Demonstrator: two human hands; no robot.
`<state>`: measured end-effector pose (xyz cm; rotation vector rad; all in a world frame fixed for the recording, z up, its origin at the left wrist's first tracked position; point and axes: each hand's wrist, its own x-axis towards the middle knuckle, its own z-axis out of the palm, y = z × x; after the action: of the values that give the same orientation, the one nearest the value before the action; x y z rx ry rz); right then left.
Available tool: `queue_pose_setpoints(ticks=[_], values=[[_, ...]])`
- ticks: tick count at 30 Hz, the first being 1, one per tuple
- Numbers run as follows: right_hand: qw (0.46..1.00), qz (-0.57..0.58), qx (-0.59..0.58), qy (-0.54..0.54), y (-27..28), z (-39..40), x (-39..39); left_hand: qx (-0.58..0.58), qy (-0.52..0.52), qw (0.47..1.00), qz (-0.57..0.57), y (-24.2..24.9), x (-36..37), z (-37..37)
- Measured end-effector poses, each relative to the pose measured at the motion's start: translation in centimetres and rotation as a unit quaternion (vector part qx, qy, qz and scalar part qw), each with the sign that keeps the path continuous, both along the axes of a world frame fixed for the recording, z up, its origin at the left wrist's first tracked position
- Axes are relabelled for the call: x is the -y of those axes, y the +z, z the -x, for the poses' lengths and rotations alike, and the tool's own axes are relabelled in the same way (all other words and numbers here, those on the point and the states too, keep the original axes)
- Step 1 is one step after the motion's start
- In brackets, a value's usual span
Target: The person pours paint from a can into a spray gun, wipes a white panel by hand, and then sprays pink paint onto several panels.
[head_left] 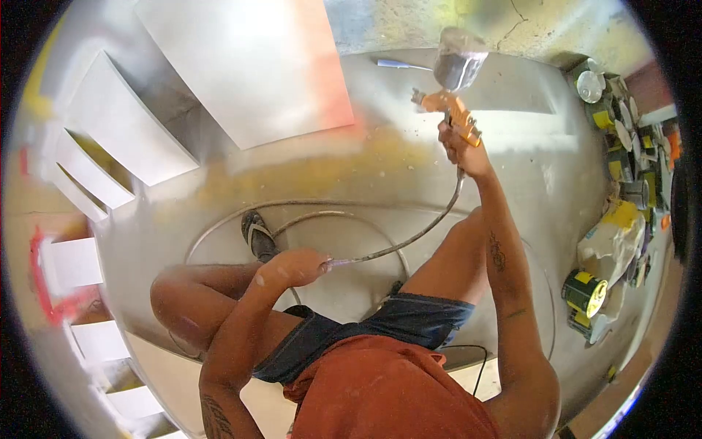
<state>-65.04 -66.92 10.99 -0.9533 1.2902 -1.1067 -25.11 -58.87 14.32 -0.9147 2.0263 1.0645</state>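
Observation:
Raised out in front, my right hand [459, 150] is closed around the grip of an orange paint spray gun [456, 111]. A paint-stained cup [459, 62] sits on top of the gun. From the bottom of the grip an air hose [420, 233] curves down to my left hand [298, 268], whose fingers are wrapped round it near my thigh. More of the hose loops across the floor around my foot. Nearest to the gun is a large white panel [248, 69] with an orange-red tint along its right edge.
White boards [131, 121] lean at the left, with smaller white pieces [73, 262] below them. A blue-handled tool [398, 64] lies by the far wall. Paint cans [585, 293] and a crumpled bag [610, 238] crowd the right side. A thin black cable [482, 366] runs beside me.

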Motion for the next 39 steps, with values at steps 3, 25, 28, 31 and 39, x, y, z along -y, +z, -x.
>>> queue_pose_setpoints(ticks=[3,25,28,31,39], values=[[0.999,0.038,0.021,-0.029,5.1,-0.7,2.9,-0.048,0.013,0.999,0.018,1.1,0.6,0.0],[0.953,0.293,0.01,-0.083,27.7,-6.5,10.0,-0.127,0.117,0.983,0.062,5.8,0.7,-1.6],[0.971,0.225,-0.019,-0.075,26.2,-6.1,9.0,-0.092,0.099,0.988,0.073,7.2,1.5,-2.3],[0.98,0.181,-0.024,-0.077,23.5,-6.4,6.1,-0.077,0.131,0.983,0.103,10.1,1.7,-2.8],[0.986,-0.011,-0.162,-0.036,12.4,-8.5,-1.5,0.029,0.142,0.982,0.118,11.2,3.2,-4.6]])
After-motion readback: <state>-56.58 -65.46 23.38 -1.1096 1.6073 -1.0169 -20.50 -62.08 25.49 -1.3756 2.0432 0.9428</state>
